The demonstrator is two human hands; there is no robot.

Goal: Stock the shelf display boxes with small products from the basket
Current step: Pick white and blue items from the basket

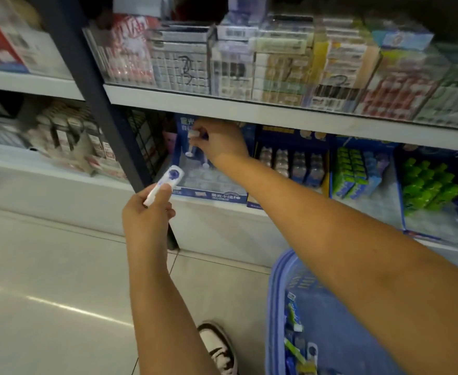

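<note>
Here the packet (168,178) juts up beyond the left hand (146,212).

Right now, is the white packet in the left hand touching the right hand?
Apart. Head view: blue display box shows between the white packet, pinched by the left hand, and the right hand.

The display box (214,196) sits on the lower shelf (222,226), just right of the upright post (97,98), with more boxes (292,163) to its right. The right grip (222,143), pinching a small product (194,134), is over the box's far end, beneath the upper shelf (249,105). The left grip (146,212), pinching a second small product (168,180), is nearer, before the box's left corner. The basket (275,293) stands on the floor (46,266), near right.
</note>
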